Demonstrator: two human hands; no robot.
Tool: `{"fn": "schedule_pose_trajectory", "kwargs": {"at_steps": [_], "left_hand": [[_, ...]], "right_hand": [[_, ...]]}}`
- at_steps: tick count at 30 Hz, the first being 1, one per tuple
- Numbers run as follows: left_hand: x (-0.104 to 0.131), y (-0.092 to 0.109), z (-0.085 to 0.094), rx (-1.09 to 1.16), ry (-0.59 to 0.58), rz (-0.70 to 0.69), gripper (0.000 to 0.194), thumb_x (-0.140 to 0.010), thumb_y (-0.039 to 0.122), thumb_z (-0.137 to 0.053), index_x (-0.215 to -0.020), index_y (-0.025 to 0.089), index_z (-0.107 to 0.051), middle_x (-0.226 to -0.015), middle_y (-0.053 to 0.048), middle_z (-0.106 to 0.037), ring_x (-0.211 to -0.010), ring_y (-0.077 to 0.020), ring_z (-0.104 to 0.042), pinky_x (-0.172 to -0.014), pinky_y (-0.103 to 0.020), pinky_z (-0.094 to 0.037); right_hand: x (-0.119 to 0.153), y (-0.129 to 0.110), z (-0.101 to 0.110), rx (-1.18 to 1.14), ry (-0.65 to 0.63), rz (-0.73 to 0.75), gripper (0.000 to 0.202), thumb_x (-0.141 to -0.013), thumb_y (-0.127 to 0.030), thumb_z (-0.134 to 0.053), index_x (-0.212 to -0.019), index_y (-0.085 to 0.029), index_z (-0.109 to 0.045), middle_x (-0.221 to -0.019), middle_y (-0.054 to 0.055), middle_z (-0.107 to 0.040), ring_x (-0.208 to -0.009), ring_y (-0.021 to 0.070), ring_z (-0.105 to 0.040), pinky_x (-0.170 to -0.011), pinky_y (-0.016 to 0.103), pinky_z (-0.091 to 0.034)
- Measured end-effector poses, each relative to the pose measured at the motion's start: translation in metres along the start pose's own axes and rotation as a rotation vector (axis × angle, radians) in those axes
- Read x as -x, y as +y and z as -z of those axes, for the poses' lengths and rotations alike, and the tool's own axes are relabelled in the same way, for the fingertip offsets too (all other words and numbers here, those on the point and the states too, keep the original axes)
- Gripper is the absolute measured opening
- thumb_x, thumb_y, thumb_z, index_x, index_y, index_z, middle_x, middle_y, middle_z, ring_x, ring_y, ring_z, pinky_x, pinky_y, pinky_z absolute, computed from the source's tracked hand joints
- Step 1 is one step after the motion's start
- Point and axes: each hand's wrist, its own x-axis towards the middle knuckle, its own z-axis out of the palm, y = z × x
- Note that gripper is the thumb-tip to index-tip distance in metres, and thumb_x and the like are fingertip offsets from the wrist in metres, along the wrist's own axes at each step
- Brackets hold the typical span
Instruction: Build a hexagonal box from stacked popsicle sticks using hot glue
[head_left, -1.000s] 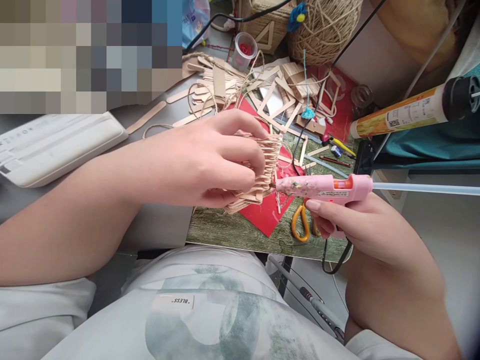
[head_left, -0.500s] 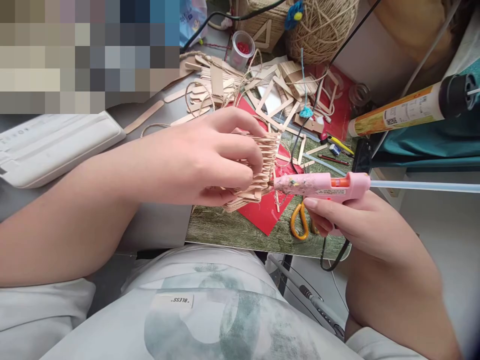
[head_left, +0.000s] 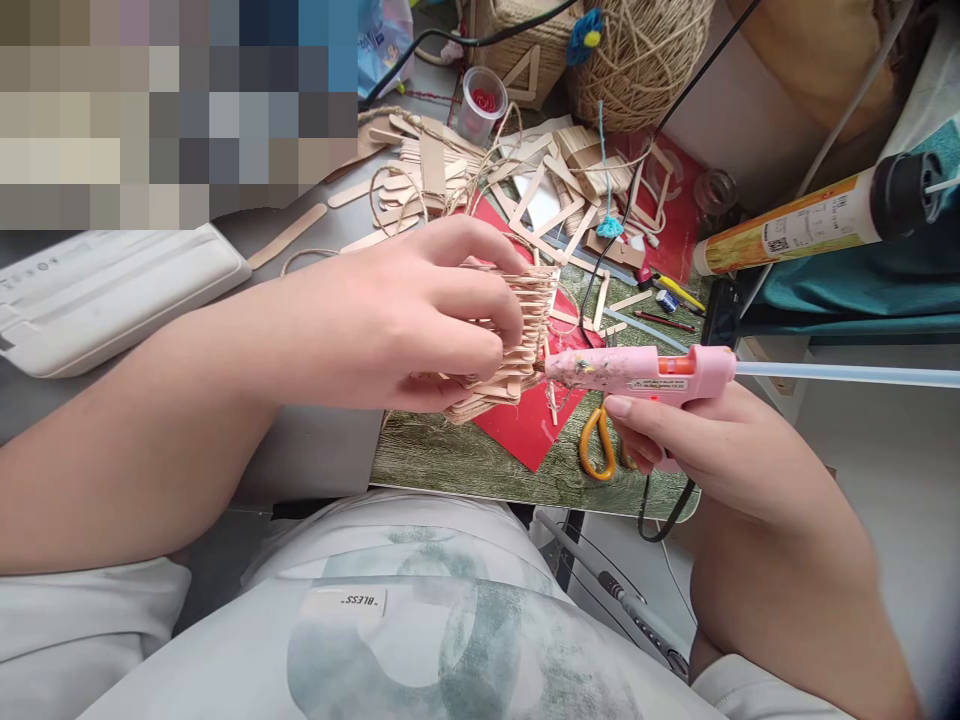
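Landmark for all places: the stacked-stick structure (head_left: 534, 310), which sits above the near part of the red sheet (head_left: 529, 440).

Nearest the wearer, a black cord (head_left: 664, 537) loops down below and right of the structure. Orange-handled scissors (head_left: 585, 452) lie on the near right side of it.

The left hand (head_left: 442, 310) grasps the structure from its left, fingers curled over the stacked layers. The right hand (head_left: 697, 430), to the right of the structure, is wrapped around a pink glue gun (head_left: 637, 370); whether the trigger is squeezed cannot be told. The nozzle reaches the structure's right side and appears to touch it.

Risks, as judged: a push from the nozzle could skew the layers if the left hand's hold loosens; a slip could bring the left fingers against a hot tip. A second black cable (head_left: 592, 280), just beyond the nozzle, could snag the gun.

Beyond the structure lie loose sticks (head_left: 431, 165), then a clear cup (head_left: 480, 110) and a twine ball (head_left: 645, 65).
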Motion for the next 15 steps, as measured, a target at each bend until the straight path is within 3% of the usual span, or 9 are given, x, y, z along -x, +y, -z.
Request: {"fn": "schedule_pose_trajectory", "kwargs": {"at_steps": [3,5,8,11,15], "left_hand": [[0.0007,-0.0013,-0.0009,-0.004,0.006,0.002,0.002,-0.097,0.034,-0.073,-0.095,0.034,-0.073,-0.117,0.002,-0.076,-0.144,-0.0283,-0.059,-0.121,-0.05,-0.055],[0.0009,-0.0018,-0.0012,-0.011,0.004,-0.01,0.001,-0.096,0.034,-0.074,-0.096,0.035,-0.073,-0.117,0.002,-0.076,-0.144,-0.0279,-0.058,-0.122,-0.05,-0.054],[0.0006,-0.0018,-0.0009,-0.003,0.004,-0.009,0.002,-0.096,0.033,-0.074,-0.094,0.034,-0.073,-0.117,0.003,-0.076,-0.144,-0.0275,-0.058,-0.123,-0.05,-0.053],[0.0002,-0.0016,-0.0006,-0.003,-0.003,-0.001,0.004,-0.097,0.033,-0.072,-0.093,0.033,-0.072,-0.117,0.002,-0.076,-0.144,-0.0278,-0.058,-0.123,-0.049,-0.053],[0.0002,-0.0016,-0.0008,-0.035,-0.021,-0.021,0.005,-0.099,0.034,-0.068,-0.095,0.033,-0.072,-0.119,0.001,-0.076,-0.144,-0.0282,-0.057,-0.124,-0.051,-0.053]], "right_hand": [[-0.0002,0.0016,0.001,-0.022,-0.011,-0.003,0.045,-0.1,-0.057,-0.067,-0.125,-0.02,-0.075,-0.059,-0.004,-0.046,-0.059,0.0139,-0.039,-0.054,0.028,-0.031],[-0.0007,0.0042,0.0014,-0.031,-0.005,-0.002,0.039,-0.098,-0.059,-0.069,-0.095,-0.02,-0.075,-0.059,-0.003,-0.048,-0.058,0.0136,-0.04,-0.053,0.028,-0.032],[-0.001,0.0077,0.0015,-0.024,0.012,-0.007,0.052,-0.095,-0.061,-0.071,-0.064,-0.021,-0.058,-0.058,-0.001,-0.049,-0.057,0.0131,-0.042,-0.053,0.028,-0.033],[-0.0002,0.0079,0.0013,-0.028,0.021,-0.009,0.045,-0.094,-0.058,-0.073,-0.069,-0.022,-0.065,-0.058,-0.001,-0.049,-0.056,0.0138,-0.041,-0.05,0.027,-0.034],[0.0001,0.0035,0.0011,-0.037,0.02,0.026,0.035,-0.093,-0.055,-0.073,-0.107,-0.023,-0.08,-0.06,-0.001,-0.05,-0.057,0.0162,-0.045,-0.049,0.027,-0.035]]}}
